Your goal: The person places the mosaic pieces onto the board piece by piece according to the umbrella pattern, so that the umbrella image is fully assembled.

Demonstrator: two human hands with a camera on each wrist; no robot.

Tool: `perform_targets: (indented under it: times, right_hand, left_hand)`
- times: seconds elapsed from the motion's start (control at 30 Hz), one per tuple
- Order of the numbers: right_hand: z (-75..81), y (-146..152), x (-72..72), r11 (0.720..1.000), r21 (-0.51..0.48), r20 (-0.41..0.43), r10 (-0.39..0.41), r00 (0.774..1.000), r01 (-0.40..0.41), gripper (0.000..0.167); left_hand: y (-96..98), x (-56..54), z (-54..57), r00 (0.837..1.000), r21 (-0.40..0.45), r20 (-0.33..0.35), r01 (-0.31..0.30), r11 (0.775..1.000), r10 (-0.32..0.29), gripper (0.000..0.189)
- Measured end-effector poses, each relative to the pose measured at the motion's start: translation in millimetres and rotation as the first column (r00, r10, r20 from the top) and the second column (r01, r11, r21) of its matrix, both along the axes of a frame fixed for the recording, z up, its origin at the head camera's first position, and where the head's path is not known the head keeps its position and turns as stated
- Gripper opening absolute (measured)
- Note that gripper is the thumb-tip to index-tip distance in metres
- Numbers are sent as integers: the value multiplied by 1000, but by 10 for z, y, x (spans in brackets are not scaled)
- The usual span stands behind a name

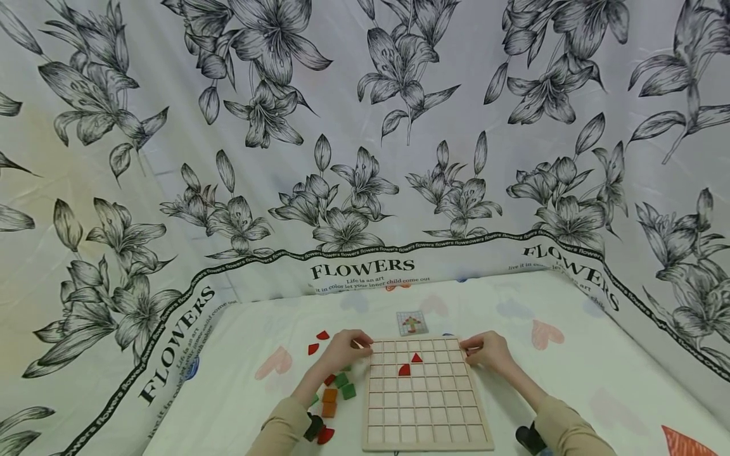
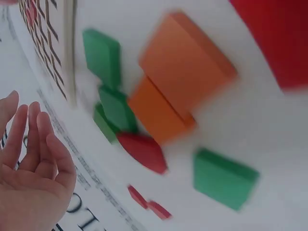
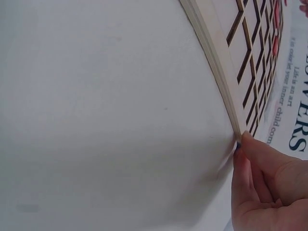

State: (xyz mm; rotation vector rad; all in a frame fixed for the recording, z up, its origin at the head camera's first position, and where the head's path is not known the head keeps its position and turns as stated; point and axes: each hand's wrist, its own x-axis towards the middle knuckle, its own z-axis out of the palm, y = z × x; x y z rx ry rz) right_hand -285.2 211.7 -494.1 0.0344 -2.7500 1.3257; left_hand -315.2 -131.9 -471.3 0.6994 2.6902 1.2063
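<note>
One hand (the left) may touch the board, contact indistinct.

Your head view is bright, soft and diffuse, with a yellowish cast at the far left of the curtain. Its wide lens bows your bench and stretches the side edges. Your wrist feeds run dimmer and greyer. Left wrist: orange blocks blurred, edges smeared. Right wrist: board edge curves; you get a broad, soft-edged shadow spreading leftward from your fingers.
</note>
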Motion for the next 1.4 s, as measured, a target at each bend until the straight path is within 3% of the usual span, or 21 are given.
perform_targets:
  times: [0.3,0.4,0.5,0.67,0.77,1.0,1.4]
  right_hand:
    - [1,19,9,999,16,-10,36,999,-36,29]
    - [6,30,8,999,21,-16,39,999,-39,28]
    - [9,48,3,999,30,-16,35,999,-34,28]
    - [8,56,7,999,28,-17,45,999,-44,28]
    - [2,50,10,998,25,-26,62,998,-61,28]
    - [-6,37,13,998,13,-19,55,998,-55,28]
    - [-17,47,-7,998,25,-25,58,998,-57,28]
  left_hand:
    - [-481,15,-51,989,42,4,-145,989,145,21]
    - [-583,18,-98,988,51,36,-151,987,150,22]
    - [-640,19,-126,992,50,58,-111,993,108,23]
    - [-688,3,-161,996,36,85,-35,999,32,26]
    - [-683,9,-185,995,30,96,-25,999,22,26]
    - [-624,47,-201,989,-11,122,-80,997,80,27]
    - [-572,34,-251,986,-31,121,-115,993,118,25]
